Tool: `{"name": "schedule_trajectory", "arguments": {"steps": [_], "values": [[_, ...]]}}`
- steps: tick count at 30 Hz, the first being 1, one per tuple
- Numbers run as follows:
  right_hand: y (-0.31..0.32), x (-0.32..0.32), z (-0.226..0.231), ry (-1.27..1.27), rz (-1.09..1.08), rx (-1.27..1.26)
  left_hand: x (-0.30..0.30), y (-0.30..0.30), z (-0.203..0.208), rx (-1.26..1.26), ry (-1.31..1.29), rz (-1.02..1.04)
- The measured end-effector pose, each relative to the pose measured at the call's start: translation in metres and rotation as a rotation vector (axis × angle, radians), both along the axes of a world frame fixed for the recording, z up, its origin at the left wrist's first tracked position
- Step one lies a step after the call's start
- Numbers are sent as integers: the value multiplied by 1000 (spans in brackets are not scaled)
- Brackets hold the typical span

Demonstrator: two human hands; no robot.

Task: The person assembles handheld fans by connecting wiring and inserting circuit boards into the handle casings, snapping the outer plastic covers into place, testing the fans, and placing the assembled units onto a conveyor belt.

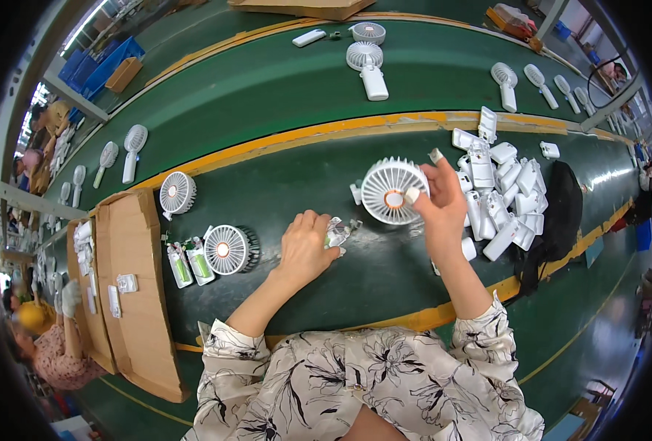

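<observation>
My right hand (443, 202) grips a round white fan head (384, 184) by its right side, the grille with its orange centre ring turned up. The thumb, in a white fingertip cover, presses on the grille; the covered index finger sticks up. A short hinge stub juts from the fan head's left edge. Close by on the left, my left hand (305, 244) lies low over the bench, its fingers closed on a small white part with wires (337, 232), partly hidden. Left of that hand stand another fan head (227, 250) and two open white handle shells with green batteries (191, 264).
A pile of white handle shells (498, 195) lies right of my right hand, beside a black cloth (561, 209). Another fan head (177, 192) and a cardboard box (138, 287) sit left. Across the far edge, a green conveyor belt (267, 92) carries handheld fans (370, 77). Co-workers sit far left.
</observation>
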State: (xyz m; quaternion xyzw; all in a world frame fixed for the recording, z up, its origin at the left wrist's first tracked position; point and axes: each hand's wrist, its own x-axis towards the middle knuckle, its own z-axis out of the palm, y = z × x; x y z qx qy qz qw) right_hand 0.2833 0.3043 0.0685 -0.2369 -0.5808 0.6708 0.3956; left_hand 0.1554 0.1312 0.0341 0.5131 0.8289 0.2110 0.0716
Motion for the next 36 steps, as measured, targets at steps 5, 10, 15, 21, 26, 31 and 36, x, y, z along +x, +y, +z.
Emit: {"name": "schedule_trajectory", "arguments": {"steps": [5, 10, 15, 21, 26, 31, 36], "values": [[13, -5, 6, 103, 4, -103, 7, 2, 7, 1, -394, 168], [15, -7, 4, 128, 41, -169, 13, -15, -5, 150, -1546, 203], [4, -7, 13, 109, 94, -223, 22, -29, -11, 324, -1850, 316], [-16, -11, 20, 25, 336, -457, 19, -20, -7, 326, -1680, 529], [-10, -33, -3, -88, 241, -369, 32, -18, 7, 314, -1617, 507], [-20, -50, -33, -158, 275, -196, 38, -19, 4, 204, -1659, 302], [-13, -50, -38, -240, 287, -41, 42, -19, 13, 286, -1587, 199]]}}
